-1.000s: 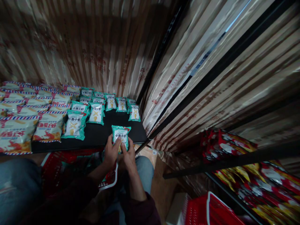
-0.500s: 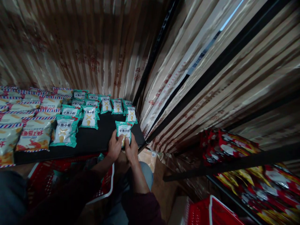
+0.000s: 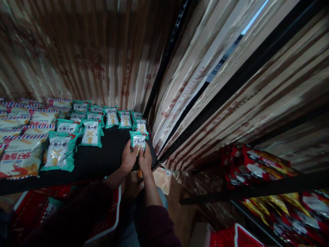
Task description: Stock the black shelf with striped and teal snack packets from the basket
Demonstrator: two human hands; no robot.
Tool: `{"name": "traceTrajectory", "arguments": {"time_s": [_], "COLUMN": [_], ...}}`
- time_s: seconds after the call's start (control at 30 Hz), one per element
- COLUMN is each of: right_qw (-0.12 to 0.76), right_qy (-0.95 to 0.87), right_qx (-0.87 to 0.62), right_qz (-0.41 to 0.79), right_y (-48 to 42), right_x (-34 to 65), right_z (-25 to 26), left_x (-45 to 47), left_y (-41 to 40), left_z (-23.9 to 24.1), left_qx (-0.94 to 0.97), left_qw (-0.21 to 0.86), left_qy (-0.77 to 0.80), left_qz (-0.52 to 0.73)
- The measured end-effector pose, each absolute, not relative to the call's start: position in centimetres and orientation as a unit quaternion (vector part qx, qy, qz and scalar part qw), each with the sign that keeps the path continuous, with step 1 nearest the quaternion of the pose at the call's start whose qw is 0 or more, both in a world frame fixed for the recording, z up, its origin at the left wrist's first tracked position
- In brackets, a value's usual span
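Observation:
Both of my hands hold one teal snack packet (image 3: pixel 138 139) over the right end of a black shelf (image 3: pixel 102 161). My left hand (image 3: pixel 128 158) grips its lower left side and my right hand (image 3: pixel 145 160) its lower right side. The packet stands just in front of another teal packet (image 3: pixel 141 126) at the shelf's right edge. Several more teal packets (image 3: pixel 89 132) lie in rows further left and toward the back.
Larger white, red and blue snack bags (image 3: pixel 22 159) fill the shelf's left part. A red basket (image 3: pixel 61 212) sits below the shelf by my legs. Plastic-wrapped walls rise behind and right. A lower shelf with red and yellow packets (image 3: pixel 259 168) is at right.
My hands have carried the teal packet forward from the shelf's front edge onto the shelf, close behind the right-hand row. The view has shifted a little to the right.

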State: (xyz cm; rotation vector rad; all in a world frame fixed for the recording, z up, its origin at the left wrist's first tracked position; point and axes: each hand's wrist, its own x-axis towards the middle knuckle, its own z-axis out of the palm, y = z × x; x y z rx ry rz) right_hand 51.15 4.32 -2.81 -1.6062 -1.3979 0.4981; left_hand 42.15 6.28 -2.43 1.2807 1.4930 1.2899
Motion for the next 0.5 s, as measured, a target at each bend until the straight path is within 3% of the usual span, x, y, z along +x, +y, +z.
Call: {"name": "traceTrajectory", "arguments": {"time_s": [0.5], "right_qw": [0.47], "right_qy": [-0.551], "right_qx": [-0.663], "right_qz": [0.189], "right_y": [6.9], "right_x": [52.5], "right_z": [-3.1], "left_x": [44.0], "left_y": [8.6], "left_z": [-1.9], "left_qx": [0.568], "left_qw": [0.302], "left_qy": [0.623], "left_qz": [0.445]}}
